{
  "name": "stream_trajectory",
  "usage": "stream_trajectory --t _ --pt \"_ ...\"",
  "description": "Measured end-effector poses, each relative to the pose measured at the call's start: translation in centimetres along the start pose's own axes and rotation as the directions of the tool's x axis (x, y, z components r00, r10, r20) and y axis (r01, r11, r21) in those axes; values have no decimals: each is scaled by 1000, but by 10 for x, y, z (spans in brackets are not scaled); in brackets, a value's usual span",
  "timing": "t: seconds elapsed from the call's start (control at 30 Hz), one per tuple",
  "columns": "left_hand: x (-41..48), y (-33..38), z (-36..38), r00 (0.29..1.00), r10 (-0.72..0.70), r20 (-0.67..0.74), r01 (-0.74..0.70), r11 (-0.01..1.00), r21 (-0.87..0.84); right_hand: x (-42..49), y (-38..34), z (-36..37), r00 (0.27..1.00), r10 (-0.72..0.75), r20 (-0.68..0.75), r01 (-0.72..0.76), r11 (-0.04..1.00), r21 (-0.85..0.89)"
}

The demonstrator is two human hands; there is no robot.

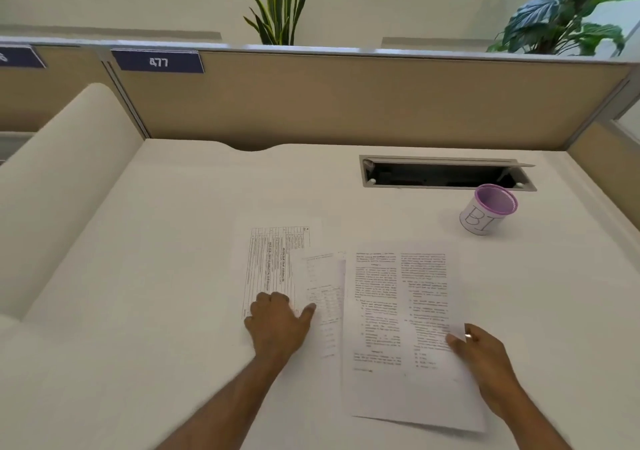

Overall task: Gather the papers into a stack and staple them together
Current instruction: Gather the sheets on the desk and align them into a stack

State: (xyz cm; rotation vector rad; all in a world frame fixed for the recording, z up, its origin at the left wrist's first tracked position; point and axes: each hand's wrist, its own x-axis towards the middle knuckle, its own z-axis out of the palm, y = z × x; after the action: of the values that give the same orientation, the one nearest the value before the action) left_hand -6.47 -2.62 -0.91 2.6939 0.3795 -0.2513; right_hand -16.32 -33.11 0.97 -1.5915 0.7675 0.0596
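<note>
Three printed papers lie on the white desk [173,276]. A sheet with a table [273,259] is at the left, a faint sheet [327,287] overlaps its right side, and a two-column text sheet [401,311] lies to the right. My left hand [277,325] rests flat on the lower part of the table sheet, fingers curled, thumb touching the faint sheet. My right hand [481,352] pinches the right edge of the two-column sheet between thumb and fingers. No stapler is in view.
A purple-rimmed cup [488,210] with a paper label stands at the back right. Behind it an open cable hatch [446,174] is set into the desk. A beige partition [346,103] closes the back, with plants beyond it.
</note>
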Motion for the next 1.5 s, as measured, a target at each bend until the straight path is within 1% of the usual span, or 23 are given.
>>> stream_trajectory --t 0.07,0.17,0.33,0.53,0.67,0.73,0.8,0.9,0.97,1.03,1.07,1.17,1.2,1.3,1.37,1.5 --pt "-4 16 7 996 -88 -14 89 996 27 0 4 0 1000 -5 14 6 1000 -23" --pt "-7 35 14 985 -155 -71 155 988 -13 -1 7 4 999 -28 38 29 999 -43" --pt "2 53 16 947 -316 56 318 948 -24 -2 6 6 996 -56 64 60 996 -59" --pt "7 62 14 927 -365 92 367 930 -7 0 7 4 996 -55 72 61 995 -75" --pt "7 66 10 914 -383 135 390 920 -33 1 4 6 995 -65 74 71 994 -84" --pt "9 65 7 921 -359 151 372 925 -70 2 2 7 995 -67 76 73 994 -80" --pt "11 61 5 939 -299 172 329 926 -184 3 0 9 995 -62 81 68 995 -74" --pt "11 52 1 969 -134 208 215 871 -442 4 -3 14 995 -54 82 60 996 -67" --pt "10 43 1 980 10 200 96 854 -512 4 -5 18 995 -56 86 62 996 -66" --pt "8 34 -1 978 103 181 14 835 -550 4 -7 24 994 -56 98 63 996 -66" --pt "7 31 -3 978 118 173 6 810 -586 5 -7 29 993 -50 107 58 996 -71" --pt "1 23 -4 970 123 209 72 675 -734 5 -6 44 992 -41 123 50 996 -75" --pt "-1 22 -3 966 122 227 94 653 -752 5 -5 48 991 -41 128 51 996 -79" --pt "-2 15 4 955 131 267 123 644 -755 2 -5 59 989 -43 140 58 993 -99" --pt "-2 11 5 956 115 270 136 639 -757 1 -3 63 987 -51 151 69 990 -122" --pt "2 -3 7 949 132 287 152 608 -779 0 -4 69 982 -136 133 160 970 -185"
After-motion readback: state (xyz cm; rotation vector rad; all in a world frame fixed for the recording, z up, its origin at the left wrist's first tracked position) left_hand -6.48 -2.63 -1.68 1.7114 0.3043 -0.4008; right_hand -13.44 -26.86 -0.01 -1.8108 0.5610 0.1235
